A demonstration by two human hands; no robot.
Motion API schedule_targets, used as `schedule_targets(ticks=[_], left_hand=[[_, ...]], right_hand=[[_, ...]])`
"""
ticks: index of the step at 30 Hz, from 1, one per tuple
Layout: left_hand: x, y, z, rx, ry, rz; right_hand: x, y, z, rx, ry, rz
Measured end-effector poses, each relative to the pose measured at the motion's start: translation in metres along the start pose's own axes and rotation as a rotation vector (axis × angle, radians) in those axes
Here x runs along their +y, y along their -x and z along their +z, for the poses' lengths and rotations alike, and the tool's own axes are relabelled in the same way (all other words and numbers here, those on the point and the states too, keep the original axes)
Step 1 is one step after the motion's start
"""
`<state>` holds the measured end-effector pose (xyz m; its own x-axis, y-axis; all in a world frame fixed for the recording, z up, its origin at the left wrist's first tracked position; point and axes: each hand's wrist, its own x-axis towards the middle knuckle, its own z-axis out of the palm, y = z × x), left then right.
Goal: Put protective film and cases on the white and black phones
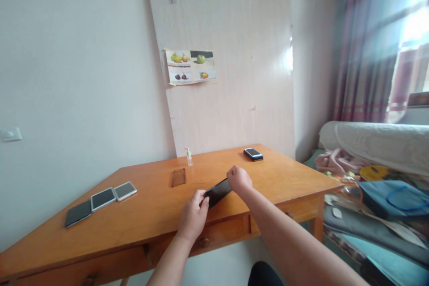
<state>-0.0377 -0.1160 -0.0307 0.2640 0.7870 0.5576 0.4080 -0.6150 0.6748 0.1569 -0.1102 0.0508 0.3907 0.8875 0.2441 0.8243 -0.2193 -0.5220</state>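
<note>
A black smartphone (218,191) is held tilted over the front part of the wooden table (150,214). My left hand (194,214) grips its left end, with the thumb lying along the near edge. At the other end, my right hand (240,181) is closed, knuckles up, against the phone's right end; its fingertips are hidden. Just beyond my left hand lies a brown see-through phone case (178,178). A small clear pump bottle (189,157) stands behind that case.
On the left, a dark tablet (78,214), a white-framed tablet (103,199) and a smaller white-framed device (125,191) lie in a row. A phone (254,154) rests on a dark item at the back right. A cluttered bed (378,228) borders the table's right side.
</note>
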Motion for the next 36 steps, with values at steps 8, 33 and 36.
schedule_targets(ticks=[8,33,36], left_hand=[[0.010,0.002,-0.009,-0.004,0.032,0.004],[0.002,-0.001,-0.002,-0.004,-0.001,-0.016],[0.000,-0.001,-0.001,0.006,-0.012,-0.014]], right_hand=[[-0.045,0.056,0.029,-0.051,-0.072,-0.237],[-0.007,0.014,0.015,-0.017,-0.113,-0.118],[0.003,0.002,0.005,0.015,-0.082,-0.046]])
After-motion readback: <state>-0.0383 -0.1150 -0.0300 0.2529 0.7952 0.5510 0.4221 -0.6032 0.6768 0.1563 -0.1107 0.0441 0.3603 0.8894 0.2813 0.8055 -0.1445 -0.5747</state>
